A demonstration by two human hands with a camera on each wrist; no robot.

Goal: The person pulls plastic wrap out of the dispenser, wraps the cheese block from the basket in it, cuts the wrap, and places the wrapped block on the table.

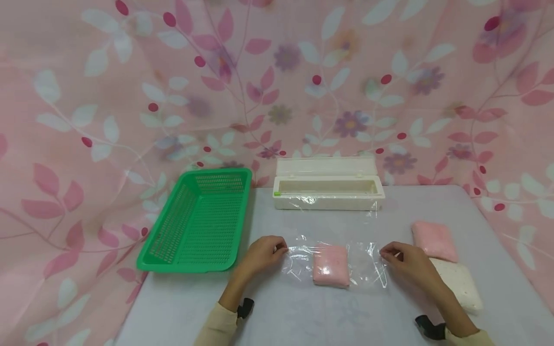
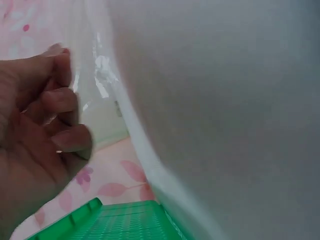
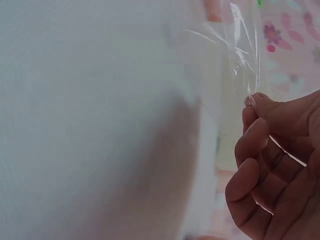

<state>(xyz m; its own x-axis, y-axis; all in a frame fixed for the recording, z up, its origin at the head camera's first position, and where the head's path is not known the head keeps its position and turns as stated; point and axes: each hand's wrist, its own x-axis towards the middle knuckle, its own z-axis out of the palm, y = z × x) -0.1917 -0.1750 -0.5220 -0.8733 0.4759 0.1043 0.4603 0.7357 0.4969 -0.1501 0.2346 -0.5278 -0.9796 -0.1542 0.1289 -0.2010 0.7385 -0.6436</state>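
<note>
A clear sheet of cling film [image 1: 365, 264] spans between the two hands, low over the table. My left hand [image 1: 265, 254] pinches its left edge between thumb and fingers. At the opposite edge, my right hand [image 1: 409, 262] has the film gathered between thumb and forefinger; the right wrist view shows the film [image 3: 242, 50] rising from those fingertips, the other fingers curled. Midway between the hands lies a pink, soft-looking square block [image 1: 331, 271], with film glare across it. Behind it stands a white cling film dispenser [image 1: 329, 203], lid raised and a small green slider at its left.
To the left sits a green plastic basket [image 1: 233, 259] with perforated sides. On the right, a second pink block [image 1: 434, 240] lies beside a cream block [image 1: 459, 283], partly behind the right forearm. A floral curtain [image 1: 268, 96] hangs behind the white-covered table [image 1: 303, 317].
</note>
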